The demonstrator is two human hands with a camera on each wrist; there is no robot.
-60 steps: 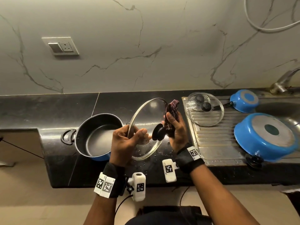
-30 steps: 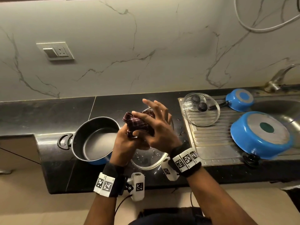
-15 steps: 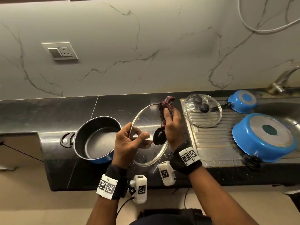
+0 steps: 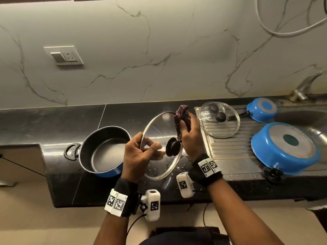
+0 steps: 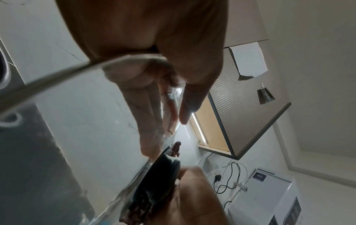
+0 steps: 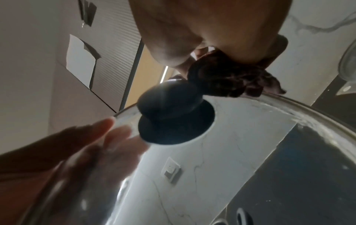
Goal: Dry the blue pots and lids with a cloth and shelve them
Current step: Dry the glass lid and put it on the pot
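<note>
A: Nearest us, the left hand [image 4: 139,156] pinches the rim of the big glass lid [image 4: 159,131], thumb on the near face, fingers spread behind the glass. The lid is tilted up on edge over the counter [image 4: 35,124], black knob [image 4: 172,148] facing us.

B: And the right hand [image 4: 190,137] is clenched round a dark red cloth [image 4: 180,121], pressing it to the glass just right of the knob, up towards the far rim.

A: Droplets show on the near, lower part of the glass. My read: that part isn't dry yet.

B: Agreed. For a good job I'd sweep the cloth round the knob base, then along the metal rim, turning the lid with the left hand so the fingers never sit on wiped glass.

A: The pinch is only at one edge, so push lightly or the lid could pivot.

B: Left of the hands, a blue pot [image 4: 104,151] stands upright on the counter, empty.

A: Right, on the draining board [image 4: 230,156], a large blue pan [image 4: 286,147] lies upside down near the edge. Farther back sits a smaller glass lid [image 4: 208,129], and beyond it a little blue saucepan [image 4: 261,109], also upside down.

B: The tap [image 4: 306,85] is at the far right. No shelf is in view.
</note>
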